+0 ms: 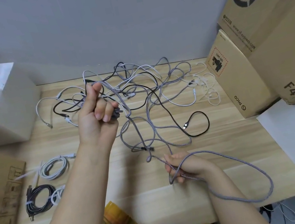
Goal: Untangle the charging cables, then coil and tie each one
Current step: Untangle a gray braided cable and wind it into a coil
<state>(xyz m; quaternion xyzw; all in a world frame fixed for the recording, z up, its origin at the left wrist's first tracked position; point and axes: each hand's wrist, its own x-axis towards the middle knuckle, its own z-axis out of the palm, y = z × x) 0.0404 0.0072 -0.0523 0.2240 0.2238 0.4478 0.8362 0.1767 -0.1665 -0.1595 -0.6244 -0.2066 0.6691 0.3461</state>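
A: Where are the cables that are not done?

B: The tangle of cables (139,91) lies near the far edge of the tabletop (227,143), around the middle. White, black and grey braided cables cross over each other there. One black cable (200,124) makes a loop out of the tangle toward the right side.

A: And the grey braided cable (229,158)?

B: It rises from the tangle and goes down to the near edge, where it makes a big loop that hangs over the edge.

A: Are some finished?

B: Yes, near the left edge: a white coil (54,167), a black coil (39,200) and, I think, one smaller white coil (58,195) touching it.
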